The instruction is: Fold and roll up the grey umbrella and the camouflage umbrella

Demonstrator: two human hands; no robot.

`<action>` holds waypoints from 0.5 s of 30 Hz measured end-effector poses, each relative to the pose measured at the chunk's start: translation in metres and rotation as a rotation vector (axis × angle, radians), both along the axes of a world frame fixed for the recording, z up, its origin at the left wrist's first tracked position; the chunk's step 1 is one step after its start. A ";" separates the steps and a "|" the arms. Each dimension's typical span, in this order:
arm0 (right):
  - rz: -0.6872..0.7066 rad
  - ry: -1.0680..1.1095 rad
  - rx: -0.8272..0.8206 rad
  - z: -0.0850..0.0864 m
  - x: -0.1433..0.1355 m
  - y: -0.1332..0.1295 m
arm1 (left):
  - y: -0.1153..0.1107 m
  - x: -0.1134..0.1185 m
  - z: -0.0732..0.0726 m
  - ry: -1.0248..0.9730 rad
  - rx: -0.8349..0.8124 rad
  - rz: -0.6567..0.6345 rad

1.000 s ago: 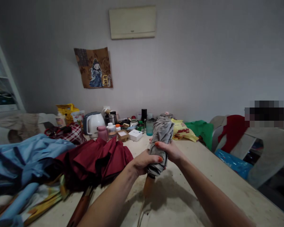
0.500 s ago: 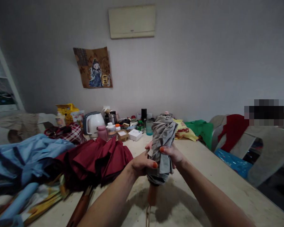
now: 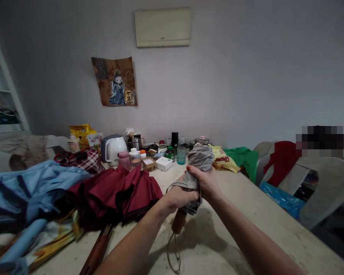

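A folded grey umbrella (image 3: 201,156) is held above the table (image 3: 232,214), its top leaning slightly right. Its brown handle (image 3: 179,222) points down toward me, and a cord loop (image 3: 174,254) hangs from it. My left hand (image 3: 181,198) wraps round the lower part of the cloth. Higher up, my right hand (image 3: 204,178) is closed round the cloth from the right side. The far fingers of both hands are hidden behind the umbrella.
To the left lie a dark red umbrella (image 3: 117,194) and a light blue umbrella (image 3: 37,187). Along the wall stand a kettle (image 3: 116,149), a white box (image 3: 164,163) and a teal cup (image 3: 181,156). A yellow packet (image 3: 225,158) and a green bag (image 3: 242,156) are at the back right.
The umbrella's handle has swung left and up, tilting it more. My right hand has moved up a little, and both hands now wrap the cloth more tightly.
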State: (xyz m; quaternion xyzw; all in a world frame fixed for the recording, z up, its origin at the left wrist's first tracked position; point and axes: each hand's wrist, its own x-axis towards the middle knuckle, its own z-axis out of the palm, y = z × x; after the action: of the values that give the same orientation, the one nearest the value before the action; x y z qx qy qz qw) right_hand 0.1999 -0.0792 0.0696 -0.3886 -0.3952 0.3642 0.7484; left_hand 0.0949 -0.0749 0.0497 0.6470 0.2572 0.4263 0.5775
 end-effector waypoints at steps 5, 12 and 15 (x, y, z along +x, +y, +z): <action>-0.115 -0.114 0.139 -0.001 -0.004 -0.005 | -0.001 -0.008 0.001 -0.007 -0.004 -0.073; -0.047 -0.174 0.127 -0.005 -0.003 -0.007 | 0.006 -0.001 -0.007 -0.008 -0.059 -0.128; -0.022 -0.173 0.082 -0.004 -0.003 -0.010 | 0.006 -0.002 -0.012 -0.008 -0.189 -0.216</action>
State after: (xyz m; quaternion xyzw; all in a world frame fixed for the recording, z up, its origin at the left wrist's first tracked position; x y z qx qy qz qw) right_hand 0.1972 -0.0890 0.0652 -0.3920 -0.4685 0.3044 0.7308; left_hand 0.0925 -0.0687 0.0379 0.6119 0.2227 0.3378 0.6796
